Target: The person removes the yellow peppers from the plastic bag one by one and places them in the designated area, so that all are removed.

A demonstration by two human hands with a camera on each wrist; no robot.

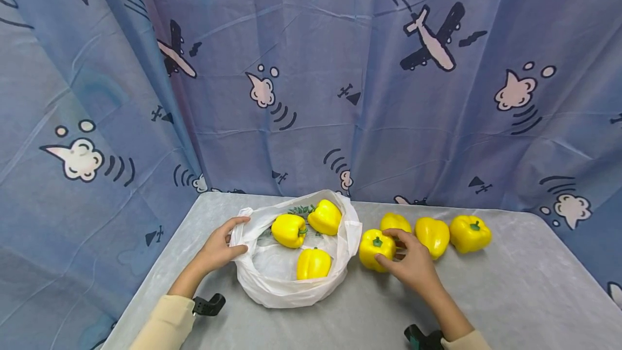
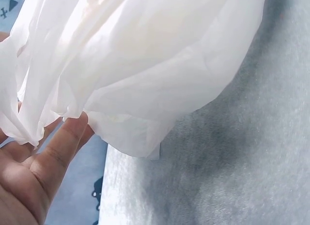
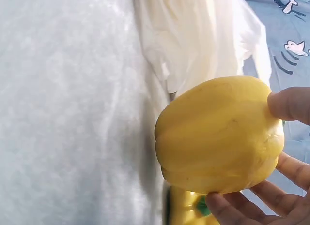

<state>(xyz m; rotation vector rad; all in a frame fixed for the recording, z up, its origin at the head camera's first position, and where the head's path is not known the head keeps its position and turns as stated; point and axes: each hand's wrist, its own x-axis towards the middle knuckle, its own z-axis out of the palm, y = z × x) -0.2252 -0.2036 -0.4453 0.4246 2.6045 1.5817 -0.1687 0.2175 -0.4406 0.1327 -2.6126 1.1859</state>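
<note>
A white plastic bag (image 1: 291, 293) stands on the table with its mouth spread wide. Inside lie three yellow bell peppers, one at the left (image 1: 289, 230), one at the back (image 1: 325, 217) and one at the front (image 1: 313, 263). My left hand (image 1: 218, 247) holds the bag's left rim; its fingers (image 2: 60, 147) and the thin plastic (image 2: 160, 55) fill the left wrist view. Just right of the bag, my right hand (image 1: 415, 263) grips another yellow bell pepper (image 1: 374, 247) with thumb and fingertips. In the right wrist view this pepper (image 3: 218, 138) hides part of the bag.
Beyond my right hand sit three more yellow bell peppers: one behind the held pepper (image 1: 394, 221), one in the middle (image 1: 432, 235) and one farthest right (image 1: 470, 234). The grey table (image 1: 525, 285) ends at a blue patterned curtain (image 1: 301, 69) behind and at the left.
</note>
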